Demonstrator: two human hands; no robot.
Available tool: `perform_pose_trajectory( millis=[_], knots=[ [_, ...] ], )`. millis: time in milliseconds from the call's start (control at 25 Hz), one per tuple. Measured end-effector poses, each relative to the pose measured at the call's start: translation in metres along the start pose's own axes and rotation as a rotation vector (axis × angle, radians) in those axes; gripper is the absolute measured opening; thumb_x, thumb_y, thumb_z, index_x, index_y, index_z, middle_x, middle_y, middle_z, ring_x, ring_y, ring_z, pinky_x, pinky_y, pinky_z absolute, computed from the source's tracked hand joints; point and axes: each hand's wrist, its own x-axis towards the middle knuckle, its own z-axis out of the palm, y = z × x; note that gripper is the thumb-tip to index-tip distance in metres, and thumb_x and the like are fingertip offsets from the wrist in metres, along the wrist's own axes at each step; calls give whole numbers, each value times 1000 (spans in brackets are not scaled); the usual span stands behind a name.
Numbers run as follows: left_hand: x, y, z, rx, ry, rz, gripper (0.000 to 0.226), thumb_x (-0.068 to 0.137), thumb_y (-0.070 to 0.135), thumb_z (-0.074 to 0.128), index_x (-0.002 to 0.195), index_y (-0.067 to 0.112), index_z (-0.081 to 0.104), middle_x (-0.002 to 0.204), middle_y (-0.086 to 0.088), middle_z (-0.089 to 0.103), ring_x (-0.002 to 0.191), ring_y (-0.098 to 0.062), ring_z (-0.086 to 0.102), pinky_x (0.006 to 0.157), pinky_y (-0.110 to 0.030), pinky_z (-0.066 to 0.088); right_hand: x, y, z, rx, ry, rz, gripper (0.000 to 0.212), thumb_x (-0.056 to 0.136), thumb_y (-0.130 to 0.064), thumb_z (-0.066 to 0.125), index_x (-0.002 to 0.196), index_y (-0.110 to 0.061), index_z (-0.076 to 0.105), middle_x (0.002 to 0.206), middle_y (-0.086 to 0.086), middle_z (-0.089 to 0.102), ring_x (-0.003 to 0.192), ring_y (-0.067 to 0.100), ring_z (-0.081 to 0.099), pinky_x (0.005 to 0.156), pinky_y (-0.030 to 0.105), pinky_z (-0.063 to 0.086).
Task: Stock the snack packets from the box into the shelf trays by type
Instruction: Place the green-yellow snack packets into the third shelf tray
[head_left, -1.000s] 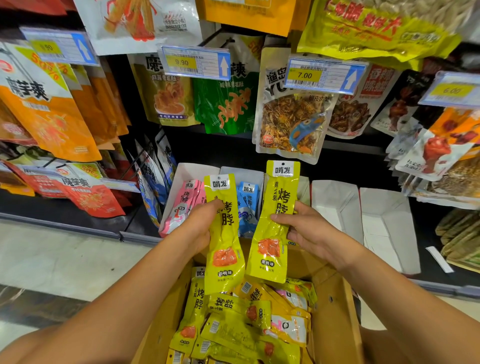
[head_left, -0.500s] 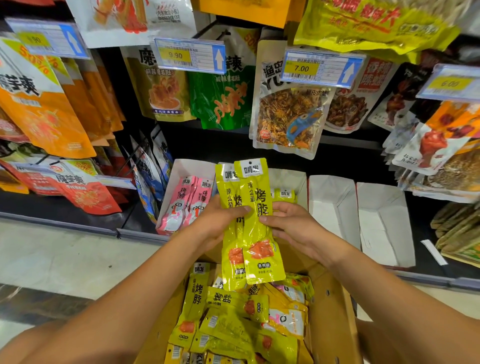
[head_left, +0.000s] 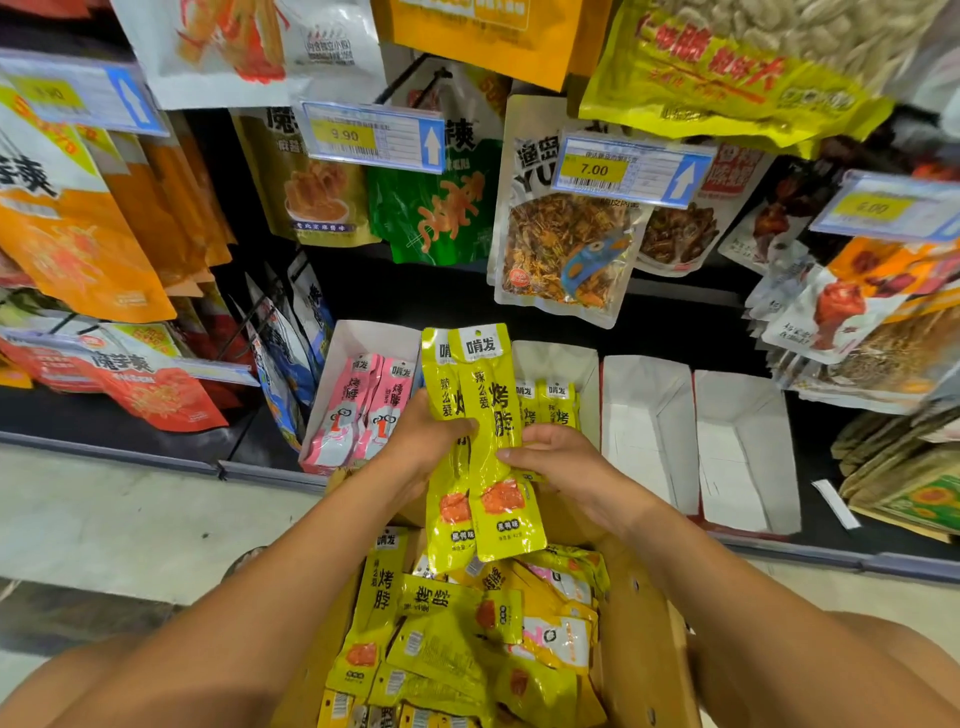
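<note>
Now the yellow packets (head_left: 485, 405), apart a second ago, overlap, left hand (head_left: 415, 452) and right hand (head_left: 563, 467) fingers (head_left: 452, 427) gripping them, tray-ready.

I record glossy, creased plastic film on the yellow snack packets (head_left: 493, 415) above the cardboard box (head_left: 641, 639), itself matt brown. White paperboard trays (head_left: 649, 431) behind the box are matt.
</note>
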Motion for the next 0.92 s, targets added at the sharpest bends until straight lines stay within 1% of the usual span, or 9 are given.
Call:
perform_pose_trajectory(
  millis=[80,160,240,320,440,560,680,800,920],
  knots=[
    [5,4,-3,20,15,-41,22,99,1,59,109,19,51,104,3,64,79,-3,54,71,-25,49,4,-1,-7,-5,12,57,53,81,-35,82,127,-26,57,105,-2,67,78,9,55,60,23,40],
    [10,8,-8,30,25,-67,26,102,4,55,120,20,44,101,3,60,76,-3,49,62,-23,43,10,-1,-23,15,31,118,33,85,-29,79,114,-22,63,83,-3,62,66,8,50,54,21,38],
    [15,8,-13,55,28,-54,34,103,5,55,131,20,44,115,4,59,82,-9,52,70,-25,46,23,1,-43,62,75,163,18,88,-21,75,104,-14,69,83,5,66,68,13,55,61,25,47],
    [18,8,-15,78,29,-38,45,102,4,56,144,14,43,123,3,52,89,-10,50,80,-26,44,43,5,-64,66,174,199,23,89,-17,75,107,-5,70,88,12,69,69,16,60,68,31,55],
    [21,8,-18,86,19,-31,35,101,7,59,128,25,49,122,5,58,80,-2,49,67,-22,42,76,7,-84,37,316,186,19,88,-15,76,98,-4,64,72,10,62,47,9,54,47,19,48],
    [25,6,-23,97,25,-30,34,101,6,59,117,30,42,105,10,59,75,4,47,50,-14,41,112,15,-85,36,404,164,20,90,-13,73,90,-8,54,75,13,61,54,14,56,40,19,48],
    [32,0,-27,116,39,-10,37,101,5,60,125,29,46,99,13,56,71,4,46,41,-4,38,146,36,-72,29,409,178,25,91,-12,73,103,-9,51,94,19,65,67,17,63,44,21,54],
    [35,-2,-30,127,66,-4,44,100,1,59,139,18,49,88,13,48,68,2,45,41,-2,37,174,65,-60,-14,397,201,39,92,-12,71,124,-4,52,105,22,66,70,18,63,49,25,56],
    [43,-3,-32,124,95,-41,33,98,2,63,122,23,55,101,-4,68,78,-12,63,64,-20,57,189,83,-48,-58,381,258,33,93,-12,69,122,-4,53,85,15,65,67,19,63,57,29,61]
  ],
)
